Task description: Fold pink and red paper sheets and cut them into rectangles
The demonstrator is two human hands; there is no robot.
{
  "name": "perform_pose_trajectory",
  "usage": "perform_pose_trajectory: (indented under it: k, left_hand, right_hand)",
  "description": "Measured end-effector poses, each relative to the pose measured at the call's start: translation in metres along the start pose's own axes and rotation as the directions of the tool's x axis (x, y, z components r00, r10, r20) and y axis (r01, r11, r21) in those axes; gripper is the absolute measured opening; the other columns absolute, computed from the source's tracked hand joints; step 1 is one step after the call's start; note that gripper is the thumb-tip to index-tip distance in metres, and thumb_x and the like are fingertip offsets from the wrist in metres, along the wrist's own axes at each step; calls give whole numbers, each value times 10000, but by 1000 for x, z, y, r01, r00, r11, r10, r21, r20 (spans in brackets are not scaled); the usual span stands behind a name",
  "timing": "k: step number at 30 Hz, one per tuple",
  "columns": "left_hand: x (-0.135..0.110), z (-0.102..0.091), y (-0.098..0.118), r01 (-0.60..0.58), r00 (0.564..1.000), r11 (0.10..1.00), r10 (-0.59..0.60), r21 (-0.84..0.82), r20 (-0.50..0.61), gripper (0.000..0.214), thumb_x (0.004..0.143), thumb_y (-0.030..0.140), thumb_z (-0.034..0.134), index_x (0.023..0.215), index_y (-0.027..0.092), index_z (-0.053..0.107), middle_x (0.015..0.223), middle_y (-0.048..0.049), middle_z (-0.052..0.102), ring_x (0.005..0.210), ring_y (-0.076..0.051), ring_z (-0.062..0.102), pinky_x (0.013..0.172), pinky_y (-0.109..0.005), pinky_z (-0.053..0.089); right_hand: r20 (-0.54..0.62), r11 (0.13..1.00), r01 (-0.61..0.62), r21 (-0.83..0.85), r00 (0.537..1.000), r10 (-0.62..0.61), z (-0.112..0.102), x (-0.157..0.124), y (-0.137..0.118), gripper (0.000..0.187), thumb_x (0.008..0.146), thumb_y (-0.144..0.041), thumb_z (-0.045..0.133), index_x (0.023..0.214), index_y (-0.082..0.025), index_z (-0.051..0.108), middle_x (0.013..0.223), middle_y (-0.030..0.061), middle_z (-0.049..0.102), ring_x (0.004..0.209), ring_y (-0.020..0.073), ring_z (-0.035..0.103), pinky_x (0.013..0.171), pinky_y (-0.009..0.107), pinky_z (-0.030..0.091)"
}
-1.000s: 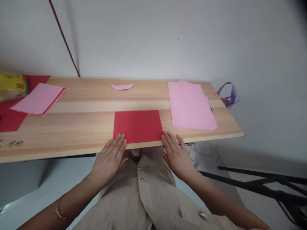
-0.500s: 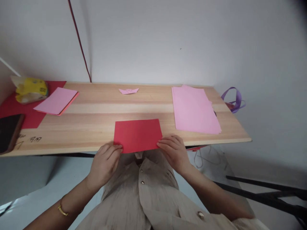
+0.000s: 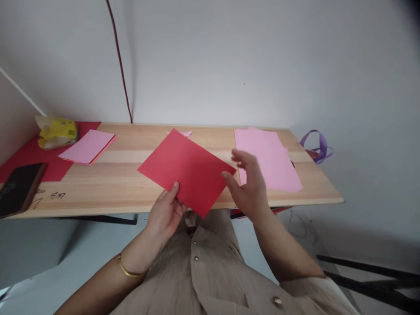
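A red paper sheet (image 3: pixel 188 170) is lifted off the wooden table (image 3: pixel 131 192) and turned at an angle. My left hand (image 3: pixel 167 213) pinches its near lower edge, thumb on top. My right hand (image 3: pixel 247 186) hovers at the sheet's right corner with fingers spread and slightly curled; its fingertips are blurred, and the thumb is close to the paper's edge. A small folded pink paper piece (image 3: pixel 187 133) peeks out behind the red sheet at the back of the table.
A stack of pink sheets (image 3: pixel 267 159) lies at the right. Another pink stack over orange paper (image 3: pixel 88 147) lies at the left, beside a yellow tissue pack (image 3: pixel 57 132), a red sheet (image 3: pixel 31 157) and a dark phone (image 3: pixel 18 188). A purple ribbon (image 3: pixel 316 144) hangs off the table's right end.
The red sheet lay flat at the table's front edge with both hands on its near corners. It has since been picked up and rotated; my right hand has come off it.
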State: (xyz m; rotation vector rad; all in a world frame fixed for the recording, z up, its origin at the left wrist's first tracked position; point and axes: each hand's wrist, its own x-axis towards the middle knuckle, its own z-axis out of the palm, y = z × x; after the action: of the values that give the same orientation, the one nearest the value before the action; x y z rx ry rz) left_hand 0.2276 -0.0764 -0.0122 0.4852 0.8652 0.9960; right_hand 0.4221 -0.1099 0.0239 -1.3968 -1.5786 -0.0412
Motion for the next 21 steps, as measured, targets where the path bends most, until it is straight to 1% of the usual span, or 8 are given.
perform_pose_trajectory:
  k: [2, 5, 9, 11, 13, 16, 18, 21]
  left_hand:
    - [3, -1, -5, 106, 994, 988, -108, -111, -14, 275, 909, 307, 606, 1128, 142, 605, 1040, -104, 727, 818, -178, 702, 771, -335, 584]
    - [1, -2, -7, 274, 961, 954, -275, -122, 4, 381, 973, 418, 487, 1171, 108, 589, 1088, -166, 713, 979, -221, 700, 911, -376, 546]
    - [-15, -11, 4, 509, 825, 835, -543, 212, 156, 574, 913, 589, 497, 1073, 56, 638, 1103, -244, 694, 1003, -288, 700, 877, -387, 549]
    - [-23, -17, 13, 376, 808, 786, -537, 490, 243, 554, 885, 589, 537, 1047, 73, 653, 1068, -228, 709, 940, -304, 712, 825, -423, 560]
    - [-24, -23, 20, -14, 852, 686, -373, 728, 368, 530, 888, 575, 539, 1143, 123, 645, 1159, -193, 693, 1032, -310, 683, 903, -468, 529]
    - [-13, -31, 17, -587, 796, 151, -74, 796, 601, 657, 852, 591, 593, 1367, 188, 526, 1453, -158, 501, 1354, -331, 449, 1133, -537, 321]
    - [-1, -37, 7, -685, 719, -223, -56, 694, 693, 824, 787, 614, 659, 1435, 150, 449, 1528, -180, 387, 1438, -359, 305, 1174, -568, 224]
    - [13, -48, -10, -663, 682, -523, -125, 536, 721, 915, 752, 601, 699, 1457, 97, 408, 1530, -205, 371, 1444, -363, 289, 1167, -546, 258]
  right_hand:
    - [155, 991, -122, 62, 982, 111, 10, -22, 17, 530, 926, -389, 565, 1410, -265, 388, 1242, 122, 565, 1055, 235, 602, 844, 432, 548]
    - [190, 987, -161, -21, 968, 163, 24, -48, 38, 594, 911, -369, 572, 1443, -239, 342, 1319, 155, 508, 1161, 272, 541, 936, 501, 507]
    - [225, 982, -145, -117, 960, 169, 27, -58, 51, 510, 928, -324, 533, 1407, -198, 413, 1342, 173, 493, 1279, 285, 463, 1055, 521, 428]
    - [275, 983, -129, -131, 948, 161, 25, -56, 51, 457, 942, -322, 510, 1378, -193, 459, 1345, 171, 511, 1279, 278, 480, 1055, 499, 436]
    - [343, 985, -72, -159, 931, 124, 25, -53, 46, 461, 952, -331, 494, 1389, -189, 462, 1389, 170, 508, 1297, 280, 479, 1062, 501, 426]
    - [474, 971, 57, -232, 879, 61, 33, -54, 29, 518, 958, -338, 479, 1439, -156, 420, 1471, 169, 462, 1371, 290, 415, 1113, 537, 349]
    - [558, 953, 144, -267, 830, 31, 43, -61, 15, 566, 953, -368, 489, 1458, -127, 402, 1512, 165, 419, 1414, 292, 357, 1148, 550, 283]
    - [638, 926, 251, -283, 770, -14, 55, -77, 4, 700, 915, -478, 544, 1468, -75, 393, 1535, 178, 375, 1437, 301, 317, 1165, 531, 259]
